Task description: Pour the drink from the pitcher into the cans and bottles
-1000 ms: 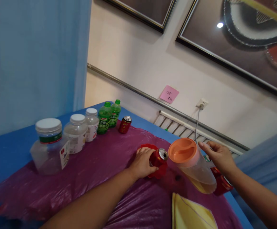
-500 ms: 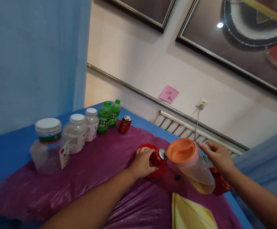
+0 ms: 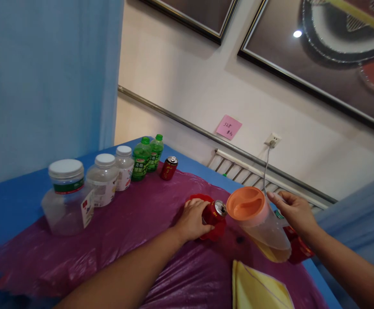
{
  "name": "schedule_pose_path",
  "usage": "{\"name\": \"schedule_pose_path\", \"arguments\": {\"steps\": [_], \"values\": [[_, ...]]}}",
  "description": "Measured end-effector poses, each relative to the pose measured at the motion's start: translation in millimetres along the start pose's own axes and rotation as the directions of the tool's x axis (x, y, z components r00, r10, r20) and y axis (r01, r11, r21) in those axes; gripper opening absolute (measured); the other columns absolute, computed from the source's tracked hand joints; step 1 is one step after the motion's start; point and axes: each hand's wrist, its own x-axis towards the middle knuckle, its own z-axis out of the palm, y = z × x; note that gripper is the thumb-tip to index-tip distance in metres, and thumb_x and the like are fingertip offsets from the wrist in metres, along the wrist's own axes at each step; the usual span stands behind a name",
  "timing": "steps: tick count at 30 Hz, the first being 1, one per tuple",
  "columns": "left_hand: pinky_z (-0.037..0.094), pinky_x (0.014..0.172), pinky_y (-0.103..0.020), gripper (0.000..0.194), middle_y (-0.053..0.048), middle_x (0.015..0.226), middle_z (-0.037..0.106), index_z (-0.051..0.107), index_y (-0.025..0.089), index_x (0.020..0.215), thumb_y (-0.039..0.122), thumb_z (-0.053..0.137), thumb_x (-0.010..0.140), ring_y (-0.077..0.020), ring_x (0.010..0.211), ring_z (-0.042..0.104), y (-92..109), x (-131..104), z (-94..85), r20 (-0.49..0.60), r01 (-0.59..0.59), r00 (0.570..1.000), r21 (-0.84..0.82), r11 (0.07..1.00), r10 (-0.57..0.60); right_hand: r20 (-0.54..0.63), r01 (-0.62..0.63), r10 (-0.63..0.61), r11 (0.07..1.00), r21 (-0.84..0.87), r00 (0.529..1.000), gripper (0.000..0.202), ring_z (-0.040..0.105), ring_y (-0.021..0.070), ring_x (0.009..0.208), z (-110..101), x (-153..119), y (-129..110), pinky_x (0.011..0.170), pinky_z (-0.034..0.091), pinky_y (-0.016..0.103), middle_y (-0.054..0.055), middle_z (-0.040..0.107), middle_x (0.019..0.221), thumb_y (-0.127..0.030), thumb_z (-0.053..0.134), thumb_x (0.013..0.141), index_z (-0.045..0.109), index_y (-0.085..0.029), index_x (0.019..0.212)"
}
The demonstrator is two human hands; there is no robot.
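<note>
My left hand [image 3: 193, 219] is wrapped round a red can [image 3: 215, 213] that stands over a red scalloped dish [image 3: 218, 231]. Close to the can's right side is a clear pitcher [image 3: 267, 236] with an orange lid [image 3: 245, 203], tilted towards the can. Yellowish liquid lies along the pitcher's lower side. My right hand [image 3: 294, 212] grips the pitcher on its right, at the handle, which my fingers mostly cover. No stream of liquid can be made out between pitcher and can.
Clear jars [image 3: 66, 206] with white lids, two green bottles [image 3: 141, 159] and another can [image 3: 169, 168] line the left and back. A folded yellow cloth [image 3: 259, 287] lies on the purple sheet [image 3: 122, 240] in front. Red items [image 3: 299, 249] sit behind the pitcher.
</note>
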Motion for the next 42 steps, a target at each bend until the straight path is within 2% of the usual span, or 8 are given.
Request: {"name": "schedule_pose_path", "arguments": {"steps": [13, 26, 34, 42], "values": [[0.039, 0.108, -0.046, 0.069, -0.008, 0.125, 0.067, 0.064, 0.023, 0.122, 0.04, 0.088, 0.06, -0.033, 0.121, 0.057, -0.6, -0.1, 0.2, 0.005, 0.02, 1.0, 0.012, 1.0, -0.021, -0.016, 0.028, -0.029, 0.998, -0.058, 0.999, 0.059, 0.031, 0.0109, 0.05, -1.0, 2.2, 5.5, 0.047, 0.026, 0.026, -0.006, 0.033, 0.052, -0.072, 0.067, 0.075, 0.04, -0.023, 0.054], [0.038, 0.109, -0.046, 0.068, -0.008, 0.125, 0.067, 0.063, 0.023, 0.122, 0.038, 0.088, 0.061, -0.0333, 0.122, 0.056, -0.8, 0.2, 0.7, 0.002, 0.004, 1.0, 0.007, 1.0, -0.004, -0.008, 0.001, -0.001, 1.0, 0.001, 1.0, 0.057, 0.034, 0.0111, 0.049, 0.3, -0.5, 3.1, 0.047, 0.028, 0.026, -0.005, 0.038, 0.052, -0.069, 0.069, 0.076, 0.042, -0.024, 0.055], [0.038, 0.108, -0.046, 0.069, -0.008, 0.125, 0.067, 0.063, 0.024, 0.123, 0.039, 0.088, 0.06, -0.0337, 0.122, 0.056, -0.4, 0.2, 0.6, 0.007, 0.01, 1.0, 0.005, 1.0, -0.01, -0.012, 0.001, -0.001, 1.0, -0.015, 1.0, 0.058, 0.03, 0.0106, 0.05, -0.1, -0.7, 3.0, 0.046, 0.026, 0.025, -0.006, 0.032, 0.052, -0.07, 0.069, 0.075, 0.039, -0.024, 0.055], [0.038, 0.109, -0.047, 0.07, -0.008, 0.125, 0.067, 0.064, 0.023, 0.123, 0.038, 0.089, 0.06, -0.0335, 0.122, 0.056, -0.2, -0.2, 1.0, 0.007, 0.014, 1.0, 0.0, 1.0, -0.014, -0.008, -0.007, 0.007, 1.0, 0.0, 1.0, 0.058, 0.032, 0.011, 0.051, -0.4, -0.7, 4.7, 0.047, 0.027, 0.025, -0.006, 0.034, 0.053, -0.071, 0.069, 0.075, 0.041, -0.023, 0.056]]}}
